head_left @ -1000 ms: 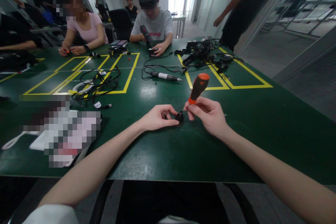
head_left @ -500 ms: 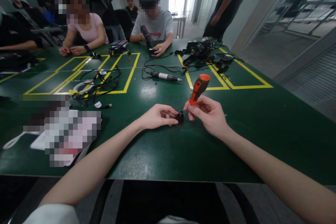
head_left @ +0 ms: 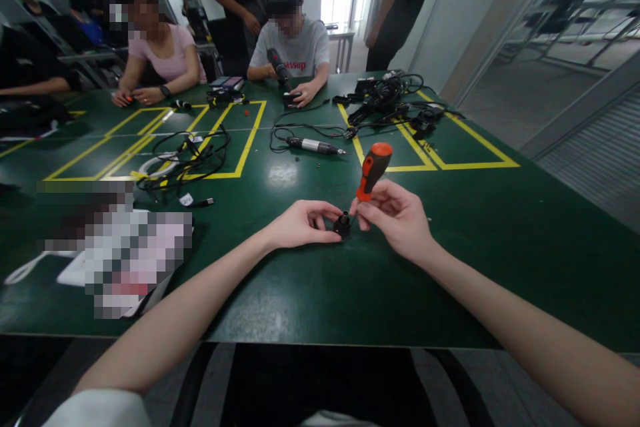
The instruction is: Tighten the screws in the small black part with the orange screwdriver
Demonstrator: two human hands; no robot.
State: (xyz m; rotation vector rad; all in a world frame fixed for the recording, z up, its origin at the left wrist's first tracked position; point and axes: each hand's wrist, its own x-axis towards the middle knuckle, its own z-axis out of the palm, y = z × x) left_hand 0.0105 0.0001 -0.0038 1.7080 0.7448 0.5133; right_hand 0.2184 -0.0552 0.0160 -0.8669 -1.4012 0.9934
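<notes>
My left hand [head_left: 305, 223] grips a small black round part [head_left: 342, 225] against the green tabletop, thumb and fingers closed at its left side. A short metallic piece stands up from the top of that part. My right hand [head_left: 395, 217] pinches a screwdriver [head_left: 374, 170] low down, near where its shaft begins. The screwdriver's orange and dark grey handle points up and leans slightly right. Its thin shaft runs down beside the black part; the tip is too small and dark to make out.
A pen-shaped electric tool [head_left: 317, 146] with a cord lies beyond my hands. Black cables [head_left: 185, 160] coil at the left, and a larger cable heap [head_left: 390, 100] sits at the far right. Blurred flat items [head_left: 145, 260] lie at the near left. Co-workers sit across the table [head_left: 500, 247].
The screwdriver handle has tipped a little to the left and stands more upright. Both hands stay almost in place. In the background, standing people have shifted.
</notes>
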